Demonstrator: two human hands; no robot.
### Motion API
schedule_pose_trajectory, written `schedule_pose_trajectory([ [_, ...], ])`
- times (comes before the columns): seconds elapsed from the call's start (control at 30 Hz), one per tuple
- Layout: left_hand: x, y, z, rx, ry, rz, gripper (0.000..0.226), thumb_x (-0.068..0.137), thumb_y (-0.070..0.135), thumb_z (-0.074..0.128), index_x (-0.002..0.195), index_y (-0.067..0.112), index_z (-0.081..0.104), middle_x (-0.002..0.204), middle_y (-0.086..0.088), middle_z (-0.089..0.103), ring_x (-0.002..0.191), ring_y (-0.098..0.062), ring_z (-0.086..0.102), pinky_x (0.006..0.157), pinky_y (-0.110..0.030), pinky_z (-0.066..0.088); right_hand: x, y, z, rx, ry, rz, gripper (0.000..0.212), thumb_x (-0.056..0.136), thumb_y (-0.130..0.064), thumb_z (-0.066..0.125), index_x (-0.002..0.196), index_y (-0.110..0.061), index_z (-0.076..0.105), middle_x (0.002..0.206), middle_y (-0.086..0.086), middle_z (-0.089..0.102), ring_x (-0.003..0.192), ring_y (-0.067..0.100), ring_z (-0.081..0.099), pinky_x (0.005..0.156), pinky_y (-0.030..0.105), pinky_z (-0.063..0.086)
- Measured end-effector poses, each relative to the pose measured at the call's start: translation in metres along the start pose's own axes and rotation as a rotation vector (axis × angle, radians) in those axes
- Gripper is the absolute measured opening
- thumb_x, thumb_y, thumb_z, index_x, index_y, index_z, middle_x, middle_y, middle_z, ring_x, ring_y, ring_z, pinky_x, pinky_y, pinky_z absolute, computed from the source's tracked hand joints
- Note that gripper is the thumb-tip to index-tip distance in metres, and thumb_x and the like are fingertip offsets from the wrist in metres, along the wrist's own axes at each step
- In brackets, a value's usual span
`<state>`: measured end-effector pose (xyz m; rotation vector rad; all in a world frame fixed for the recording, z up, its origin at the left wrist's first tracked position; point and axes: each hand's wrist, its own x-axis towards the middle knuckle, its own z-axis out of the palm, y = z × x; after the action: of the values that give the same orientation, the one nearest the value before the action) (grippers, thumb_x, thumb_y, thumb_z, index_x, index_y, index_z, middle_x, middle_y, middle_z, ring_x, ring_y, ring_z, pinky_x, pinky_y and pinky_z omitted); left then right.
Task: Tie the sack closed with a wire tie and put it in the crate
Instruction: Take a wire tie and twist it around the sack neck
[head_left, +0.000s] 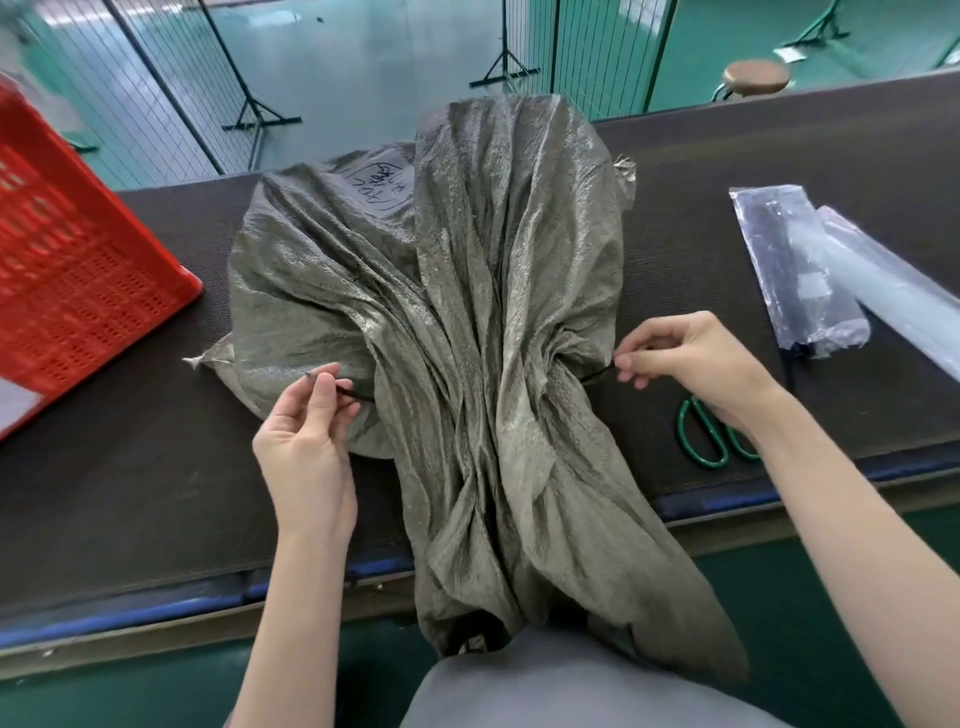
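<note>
crumpled grey-green woven sack (467, 322) draped over table edge; black wire tie (358, 396) under its gathered neck; red crate (67, 280) left.

Black handwritten marks inside drawn circle on sack (441, 291); characters illegible.

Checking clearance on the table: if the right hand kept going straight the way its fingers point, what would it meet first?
The right hand points left, so it would likely meet the gathered sack first.

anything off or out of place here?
Mostly fine. The sack hangs well off the table's near edge onto the person's lap, with a frayed corner at its far right. The wire tie is not yet closed: left hand and right hand each pinch one end.
</note>
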<state>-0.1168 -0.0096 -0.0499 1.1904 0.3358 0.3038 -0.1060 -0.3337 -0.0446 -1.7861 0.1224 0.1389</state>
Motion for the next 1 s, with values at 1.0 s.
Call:
schedule_pose_trajectory([
  [1.0,0.057,-0.008,0.121,0.536,-0.394,0.493,0.012,0.099,0.007,0.043,0.089,0.013,0.047,0.061,-0.009,0.056,0.037,-0.016,0.045,0.043,-0.024,0.037,0.092,-0.064,0.087,-0.271,0.152,-0.552,0.011,0.098,-0.012,0.044,0.093,-0.004,0.049,0.058,0.010,0.065,0.063,0.024,0.069,0.071,0.041,0.054],
])
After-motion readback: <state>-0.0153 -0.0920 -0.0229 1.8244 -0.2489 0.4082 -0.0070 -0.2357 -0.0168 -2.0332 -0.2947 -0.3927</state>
